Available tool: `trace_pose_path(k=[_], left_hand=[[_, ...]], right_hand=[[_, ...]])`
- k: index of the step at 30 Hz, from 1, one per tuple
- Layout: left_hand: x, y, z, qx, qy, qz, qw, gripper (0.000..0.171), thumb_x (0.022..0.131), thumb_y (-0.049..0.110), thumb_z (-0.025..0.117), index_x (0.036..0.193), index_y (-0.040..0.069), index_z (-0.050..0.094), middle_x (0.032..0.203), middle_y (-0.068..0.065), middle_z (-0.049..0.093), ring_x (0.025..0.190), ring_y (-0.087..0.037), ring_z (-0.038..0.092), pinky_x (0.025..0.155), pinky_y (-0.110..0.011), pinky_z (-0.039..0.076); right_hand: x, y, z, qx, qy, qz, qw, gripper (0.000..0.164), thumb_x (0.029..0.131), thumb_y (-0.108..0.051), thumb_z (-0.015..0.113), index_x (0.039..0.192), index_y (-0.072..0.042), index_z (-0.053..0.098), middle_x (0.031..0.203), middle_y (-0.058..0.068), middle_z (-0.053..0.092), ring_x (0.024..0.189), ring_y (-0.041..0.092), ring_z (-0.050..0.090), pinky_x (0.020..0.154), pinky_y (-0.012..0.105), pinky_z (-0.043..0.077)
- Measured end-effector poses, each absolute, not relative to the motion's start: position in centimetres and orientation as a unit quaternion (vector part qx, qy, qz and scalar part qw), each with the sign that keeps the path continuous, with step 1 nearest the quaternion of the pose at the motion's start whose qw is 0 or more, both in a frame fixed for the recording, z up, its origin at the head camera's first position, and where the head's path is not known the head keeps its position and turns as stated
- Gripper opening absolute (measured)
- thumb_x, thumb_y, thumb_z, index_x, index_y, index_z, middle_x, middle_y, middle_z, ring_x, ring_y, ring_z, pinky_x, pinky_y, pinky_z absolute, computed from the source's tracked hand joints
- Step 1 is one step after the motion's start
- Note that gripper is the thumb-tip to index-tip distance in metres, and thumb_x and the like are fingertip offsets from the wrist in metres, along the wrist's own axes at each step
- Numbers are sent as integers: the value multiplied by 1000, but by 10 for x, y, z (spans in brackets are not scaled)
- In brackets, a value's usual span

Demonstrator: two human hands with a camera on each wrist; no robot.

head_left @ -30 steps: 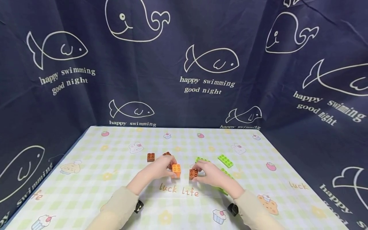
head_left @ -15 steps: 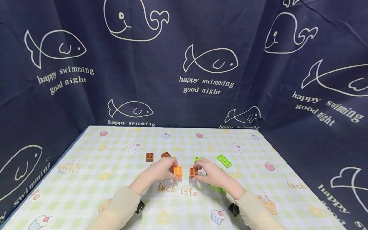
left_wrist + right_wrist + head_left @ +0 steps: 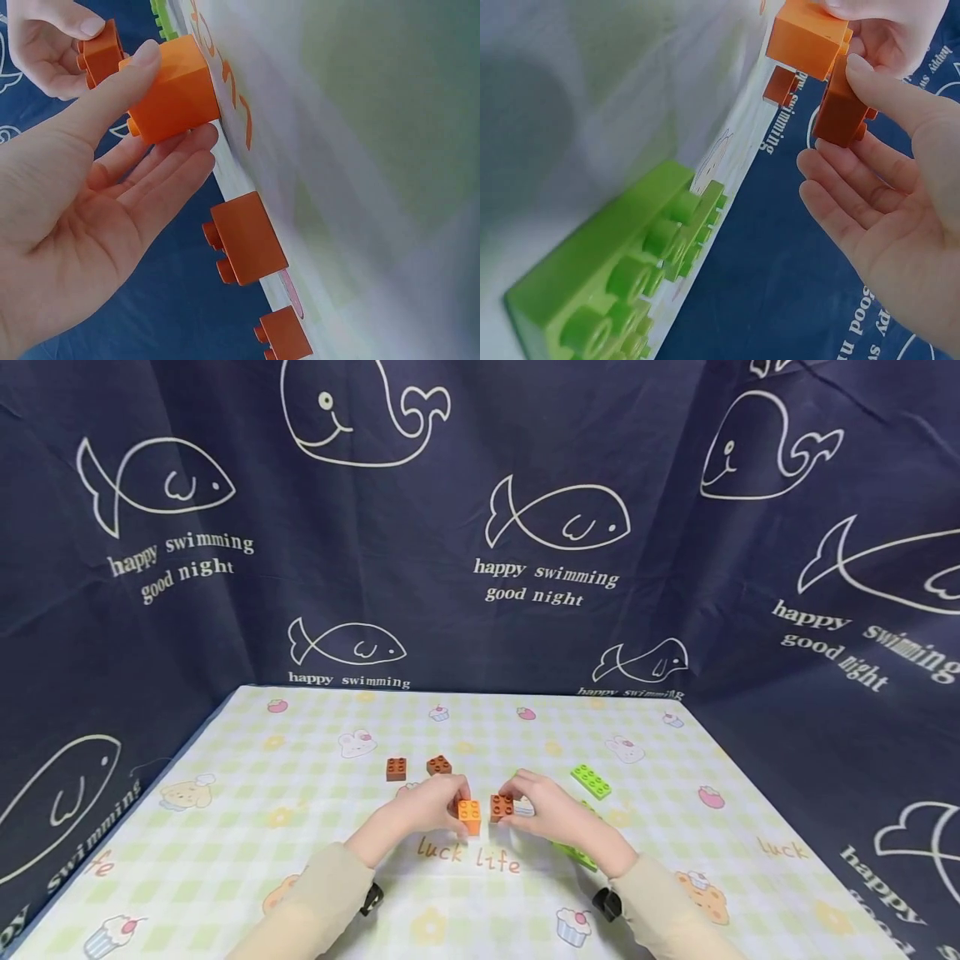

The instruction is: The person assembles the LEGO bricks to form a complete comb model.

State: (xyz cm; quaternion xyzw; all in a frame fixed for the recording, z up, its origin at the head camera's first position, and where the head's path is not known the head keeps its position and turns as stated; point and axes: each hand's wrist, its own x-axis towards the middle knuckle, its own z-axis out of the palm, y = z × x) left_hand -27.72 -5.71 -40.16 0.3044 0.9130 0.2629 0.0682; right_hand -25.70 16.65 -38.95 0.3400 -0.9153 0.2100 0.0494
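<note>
Thumb and fingers of my left hand [image 3: 431, 803] pinch an orange building brick [image 3: 469, 817], studs up. In the left wrist view the orange brick [image 3: 178, 96] stands at the tablecloth, its lower side close to the cloth. A brown building brick [image 3: 501, 808] is pinched by my right hand [image 3: 553, 814], just right of the orange one. A narrow gap parts the two bricks in the head view. From the right wrist, the brown brick [image 3: 841, 105] looks raised off the cloth, and it overlaps the orange brick [image 3: 808, 36], so contact cannot be judged there.
Two more brown bricks lie beyond my left hand, one square to me [image 3: 396, 769] and one turned [image 3: 438, 765]. Several long green bricks lie on the right: one farther back [image 3: 591, 781], another partly under my right forearm [image 3: 576, 854]. A dark printed curtain [image 3: 442, 610] hangs behind the table.
My left hand has shifted right and slightly nearer with the orange brick. The brown brick has moved a little left and away in my right hand, so the gap has narrowed.
</note>
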Motion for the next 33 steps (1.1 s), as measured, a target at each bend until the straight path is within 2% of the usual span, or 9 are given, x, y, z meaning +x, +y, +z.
trace_pose_path(k=[16,22,33], left_hand=[[-277,-59,-404,318,911,256,65,38,75,28,79,100,4,62,88,1,62,75,-8,53,67,-20,46],[-278,-61,-403,327,907,258,63,34,75,26,79,96,5,63,82,4,61,71,-5,51,65,-18,45],[-277,-59,-402,326,905,266,60,31,73,25,80,86,7,59,74,1,56,63,-7,44,57,-19,40]], right_hand=[[-261,152,-385,364,-904,219,42,31,81,-24,73,105,-7,62,98,1,61,94,17,61,85,34,53],[-263,148,-381,373,-899,225,49,30,81,-22,73,104,-7,62,97,1,61,93,17,61,85,37,53],[-265,139,-383,389,-892,224,43,31,82,-26,71,106,-8,63,97,0,61,93,15,61,85,32,52]])
